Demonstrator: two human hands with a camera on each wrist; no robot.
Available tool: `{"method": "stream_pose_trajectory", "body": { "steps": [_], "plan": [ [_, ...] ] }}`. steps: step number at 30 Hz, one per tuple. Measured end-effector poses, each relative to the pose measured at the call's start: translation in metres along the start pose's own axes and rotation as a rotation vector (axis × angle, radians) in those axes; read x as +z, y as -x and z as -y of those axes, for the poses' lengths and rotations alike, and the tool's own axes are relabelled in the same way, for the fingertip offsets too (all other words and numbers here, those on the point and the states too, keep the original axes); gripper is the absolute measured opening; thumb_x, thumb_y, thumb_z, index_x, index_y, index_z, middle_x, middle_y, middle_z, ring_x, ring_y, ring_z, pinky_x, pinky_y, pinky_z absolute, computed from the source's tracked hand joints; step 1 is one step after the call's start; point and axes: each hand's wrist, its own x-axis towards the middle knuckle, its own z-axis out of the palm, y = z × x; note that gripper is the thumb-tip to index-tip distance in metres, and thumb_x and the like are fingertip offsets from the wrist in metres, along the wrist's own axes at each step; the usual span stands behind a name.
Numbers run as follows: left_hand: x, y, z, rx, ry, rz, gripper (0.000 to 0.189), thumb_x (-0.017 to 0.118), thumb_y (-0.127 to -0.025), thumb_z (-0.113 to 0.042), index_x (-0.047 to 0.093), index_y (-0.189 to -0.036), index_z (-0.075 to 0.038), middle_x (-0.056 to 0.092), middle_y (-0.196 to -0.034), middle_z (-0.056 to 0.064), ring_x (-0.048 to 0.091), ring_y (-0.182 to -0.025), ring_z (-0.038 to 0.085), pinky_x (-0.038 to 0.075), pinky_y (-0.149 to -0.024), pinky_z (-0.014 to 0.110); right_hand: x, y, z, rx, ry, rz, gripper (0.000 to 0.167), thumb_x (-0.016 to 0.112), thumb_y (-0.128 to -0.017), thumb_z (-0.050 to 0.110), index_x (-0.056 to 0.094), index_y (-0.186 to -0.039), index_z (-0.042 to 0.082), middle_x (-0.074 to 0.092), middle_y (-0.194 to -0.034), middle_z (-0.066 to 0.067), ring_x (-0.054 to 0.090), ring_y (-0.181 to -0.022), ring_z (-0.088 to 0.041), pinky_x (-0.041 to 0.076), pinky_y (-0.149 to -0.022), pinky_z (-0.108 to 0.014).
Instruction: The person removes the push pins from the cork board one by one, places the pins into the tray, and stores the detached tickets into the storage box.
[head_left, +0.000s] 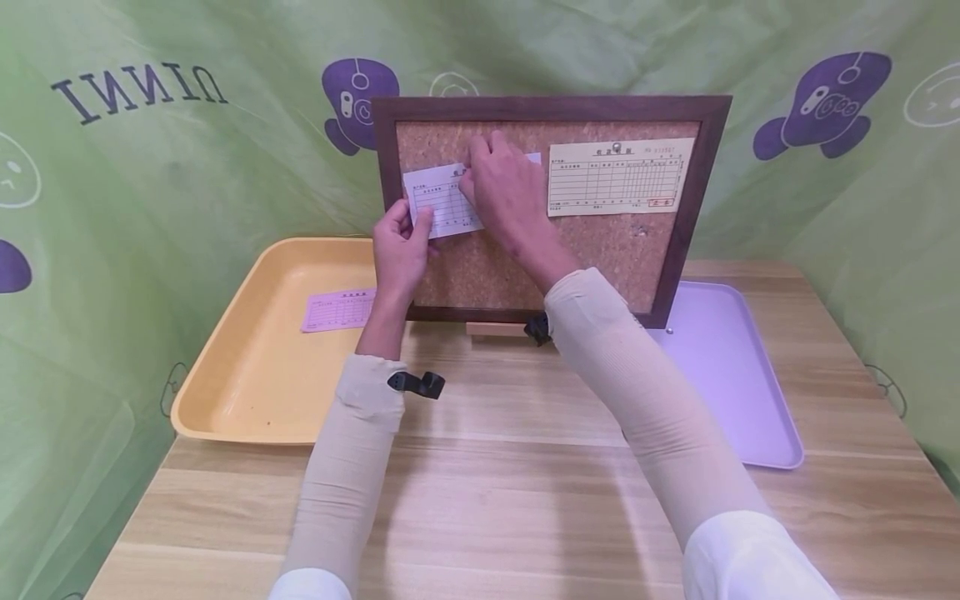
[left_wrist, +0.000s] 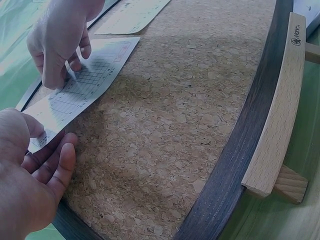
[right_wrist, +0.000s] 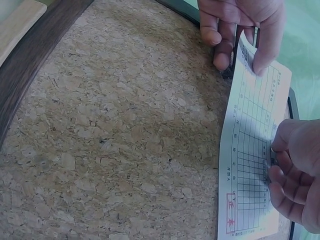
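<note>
One white slip [head_left: 447, 200], long axis sideways, tilts up rightward.

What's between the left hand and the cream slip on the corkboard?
In the head view, the white slip and right hand, against the corkboard.

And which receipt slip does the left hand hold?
The white slip, pinched by the left hand; the cream slip is pinned on the corkboard, the pink slip lies in the yellow tray.
</note>
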Motion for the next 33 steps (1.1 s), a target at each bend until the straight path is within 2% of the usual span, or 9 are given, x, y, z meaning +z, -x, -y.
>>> {"method": "stream_pose_trajectory", "body": {
  "steps": [17,27,33],
  "plan": [
    [-0.0008,0.0007,0.0009,0.010,-0.017,0.007,0.023,0.061,-0.105,-0.012,0.067,-0.119,0.006,0.073,-0.107,0.019,0.064,-0.068,0.023,0.053,-0.053,0.026,0.0000,0.0017,0.0004,-0.017,0.017,0.027,0.016,0.053,-0.099,0.014,0.065,-0.106,0.005,0.058,-0.090,-0.008,0.053,-0.072,-0.023,0.048,-0.055,-0.034],
    [-0.0017,0.0026,-0.0004,-0.029,-0.002,-0.008,0.019,0.063,-0.104,-0.011,0.069,-0.118,0.001,0.074,-0.108,0.017,0.064,-0.070,0.023,0.054,-0.053,0.023,0.0010,0.0035,-0.0019,-0.050,-0.006,0.047,0.016,0.056,-0.101,0.015,0.066,-0.109,0.005,0.060,-0.098,-0.010,0.055,-0.077,-0.024,0.051,-0.057,-0.036],
    [-0.0025,0.0040,0.0008,-0.027,-0.004,-0.007,0.020,0.064,-0.103,-0.010,0.069,-0.118,0.002,0.074,-0.107,0.018,0.064,-0.068,0.024,0.054,-0.053,0.025,0.0013,0.0082,-0.0051,-0.073,-0.022,0.019,0.013,0.057,-0.100,0.015,0.066,-0.107,0.007,0.060,-0.097,-0.009,0.059,-0.081,-0.026,0.051,-0.057,-0.037]
  ]
}}
